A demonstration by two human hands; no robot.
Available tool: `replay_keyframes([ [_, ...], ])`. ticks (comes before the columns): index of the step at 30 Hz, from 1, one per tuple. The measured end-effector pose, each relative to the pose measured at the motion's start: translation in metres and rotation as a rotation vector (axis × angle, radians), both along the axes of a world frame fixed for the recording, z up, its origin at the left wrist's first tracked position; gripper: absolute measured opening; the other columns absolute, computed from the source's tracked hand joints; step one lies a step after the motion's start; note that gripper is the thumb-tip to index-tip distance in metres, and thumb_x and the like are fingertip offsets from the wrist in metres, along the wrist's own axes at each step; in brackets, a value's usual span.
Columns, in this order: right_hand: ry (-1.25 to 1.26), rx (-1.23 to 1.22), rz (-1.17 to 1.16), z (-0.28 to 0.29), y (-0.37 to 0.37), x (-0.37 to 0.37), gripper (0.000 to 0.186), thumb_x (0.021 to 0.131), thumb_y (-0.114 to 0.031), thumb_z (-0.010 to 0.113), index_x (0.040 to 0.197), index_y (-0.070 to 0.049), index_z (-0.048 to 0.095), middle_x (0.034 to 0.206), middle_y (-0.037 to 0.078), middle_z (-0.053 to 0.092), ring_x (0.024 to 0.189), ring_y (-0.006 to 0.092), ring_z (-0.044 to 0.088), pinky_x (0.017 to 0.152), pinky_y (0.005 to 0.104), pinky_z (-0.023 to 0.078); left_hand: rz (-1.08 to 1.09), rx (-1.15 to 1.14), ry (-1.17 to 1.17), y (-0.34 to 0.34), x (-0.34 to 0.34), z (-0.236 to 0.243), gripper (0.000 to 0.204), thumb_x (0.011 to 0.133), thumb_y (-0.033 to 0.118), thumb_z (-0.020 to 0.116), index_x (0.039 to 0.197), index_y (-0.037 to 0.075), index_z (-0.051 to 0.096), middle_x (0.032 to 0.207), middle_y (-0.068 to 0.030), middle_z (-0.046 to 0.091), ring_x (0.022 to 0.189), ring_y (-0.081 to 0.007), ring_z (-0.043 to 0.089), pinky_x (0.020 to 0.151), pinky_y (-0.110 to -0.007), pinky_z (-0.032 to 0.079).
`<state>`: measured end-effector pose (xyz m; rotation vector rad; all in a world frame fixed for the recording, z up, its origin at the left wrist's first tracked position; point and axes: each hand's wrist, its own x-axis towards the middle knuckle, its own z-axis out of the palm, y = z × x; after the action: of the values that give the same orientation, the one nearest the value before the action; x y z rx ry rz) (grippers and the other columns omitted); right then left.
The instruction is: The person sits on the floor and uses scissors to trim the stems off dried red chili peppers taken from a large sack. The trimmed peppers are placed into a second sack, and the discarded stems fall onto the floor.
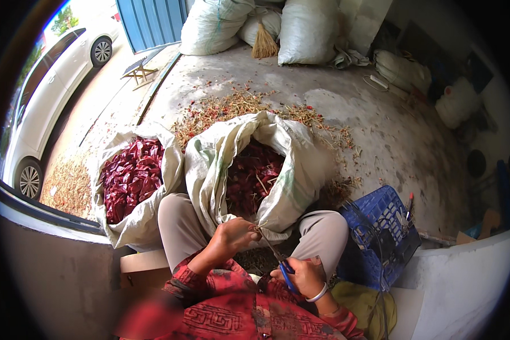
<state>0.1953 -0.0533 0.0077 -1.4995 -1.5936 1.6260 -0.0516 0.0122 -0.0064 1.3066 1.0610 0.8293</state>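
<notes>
My left hand is closed in a pinch on a dried chili, mostly hidden by the fingers, with a thin pale stem at the fingertips. In my right hand is a pair of scissors with blue handles, the fingers wrapped round them. The blades reach up and left to the stem by the left fingertips. Just beyond my hands, between my knees, a white woven sack stands with its rim rolled back; dark red dried chilies lie inside, some with pale stems.
Left of my knee, a second sack holds glossy red chilies. Cut stems litter the floor behind the sacks. A blue plastic crate with a dark cable stands at my right. Full white sacks and a straw broom are farther back.
</notes>
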Motion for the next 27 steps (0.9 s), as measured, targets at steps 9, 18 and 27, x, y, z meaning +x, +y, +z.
replay_keyframes([
  [9, 1.224, -0.871, 0.202, -0.042, -0.022, -0.017, 0.072, 0.081, -0.067, 0.055, 0.105, 0.000, 0.052, 0.064, -0.007, 0.043, 0.043, 0.0026, 0.041, 0.040, 0.0188, 0.033, 0.048, -0.065, -0.348, -0.005, 0.013, 0.018, 0.017, 0.092, 0.015, 0.064, 0.099, -0.001, 0.065, 0.087, -0.0025, 0.061, 0.079, -0.0095, 0.059, 0.071, -0.024, 0.049],
  [18, 1.167, -0.709, 0.133, -0.027, -0.024, -0.025, 0.070, 0.080, -0.066, 0.057, 0.106, 0.000, 0.054, 0.063, -0.007, 0.043, 0.044, 0.0027, 0.040, 0.042, 0.0181, 0.034, 0.137, -0.402, -0.890, -0.014, 0.038, 0.005, 0.016, 0.094, 0.015, 0.059, 0.103, 0.002, 0.059, 0.090, -0.0039, 0.062, 0.073, -0.0132, 0.058, 0.070, -0.029, 0.050],
  [27, -0.138, 0.430, -0.030, -0.005, -0.009, -0.004, 0.053, 0.073, -0.043, 0.080, 0.084, -0.001, 0.049, 0.060, 0.006, 0.044, 0.055, 0.0229, 0.051, 0.054, 0.0379, 0.039, 0.021, -0.117, -0.416, -0.013, 0.018, 0.009, 0.012, 0.094, 0.011, 0.058, 0.098, -0.001, 0.061, 0.080, -0.0011, 0.059, 0.070, -0.0078, 0.054, 0.063, -0.024, 0.045],
])
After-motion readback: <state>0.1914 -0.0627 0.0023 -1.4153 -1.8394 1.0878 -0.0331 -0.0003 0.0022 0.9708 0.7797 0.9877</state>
